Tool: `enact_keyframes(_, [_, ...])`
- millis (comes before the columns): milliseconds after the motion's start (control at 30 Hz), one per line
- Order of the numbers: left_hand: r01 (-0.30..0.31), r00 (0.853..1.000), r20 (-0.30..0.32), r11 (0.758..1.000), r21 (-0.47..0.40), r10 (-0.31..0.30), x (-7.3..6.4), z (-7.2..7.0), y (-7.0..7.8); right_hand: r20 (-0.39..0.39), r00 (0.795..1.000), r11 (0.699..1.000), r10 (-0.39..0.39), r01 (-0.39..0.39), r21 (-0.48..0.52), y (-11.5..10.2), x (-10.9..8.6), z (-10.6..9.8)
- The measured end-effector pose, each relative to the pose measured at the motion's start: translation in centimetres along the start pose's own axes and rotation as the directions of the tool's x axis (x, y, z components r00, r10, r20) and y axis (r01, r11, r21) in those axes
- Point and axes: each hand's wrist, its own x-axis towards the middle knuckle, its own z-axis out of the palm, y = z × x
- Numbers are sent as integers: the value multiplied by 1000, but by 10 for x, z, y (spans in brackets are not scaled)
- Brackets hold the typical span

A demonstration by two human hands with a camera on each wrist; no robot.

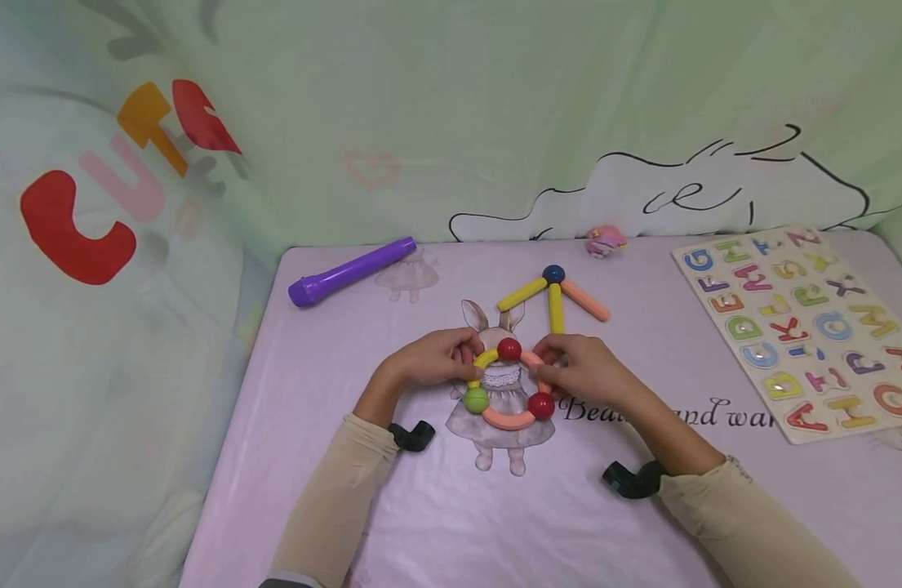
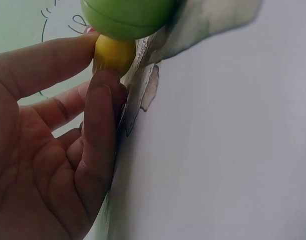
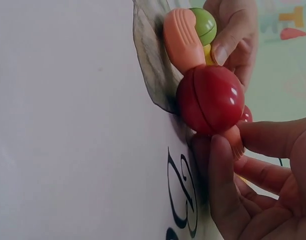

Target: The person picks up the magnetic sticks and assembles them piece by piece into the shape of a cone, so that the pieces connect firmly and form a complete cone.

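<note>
A ring of curved rods and balls, apparently a magnetic building toy, lies between both hands on the rabbit-printed cover. It joins a red ball (image 1: 508,349), a second red ball (image 1: 541,405), a green ball (image 1: 476,399), a yellow curved rod (image 2: 114,54) and two salmon curved rods, one along the bottom (image 1: 508,420). My left hand (image 1: 432,357) pinches the yellow rod between thumb and fingers, just beside the green ball. On the opposite side, my right hand (image 1: 586,371) pinches the other salmon rod (image 3: 233,140) between the red balls; fingers partly hide it.
Behind the right hand, a blue ball (image 1: 553,274) joins two yellow straight rods and a salmon one. A purple toy microphone (image 1: 351,271) lies back left, a small pink toy (image 1: 606,241) at the back edge. An alphabet puzzle board (image 1: 744,355) lies at right.
</note>
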Motion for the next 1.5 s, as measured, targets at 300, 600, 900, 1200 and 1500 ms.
enact_keyframes(300, [18,1000,-13,997,80,-17,-1,1,4,-30,999,996,-38,35,-78,-4,2,0])
enact_keyframes(600, [21,999,-36,987,160,-16,-1,0,2,-37,998,994,-47,43,-104,-6,8,4])
enact_keyframes(900, [22,999,-41,992,124,-17,-2,-1,2,-50,996,990,-72,65,-125,-6,10,4])
enact_keyframes(1200, [-9,1000,-23,999,50,10,-3,-1,0,-4,991,982,-134,132,-136,-9,16,8])
enact_keyframes(1500, [-52,999,-4,994,95,53,-2,-2,0,-10,996,984,-84,82,-157,-8,6,-3])
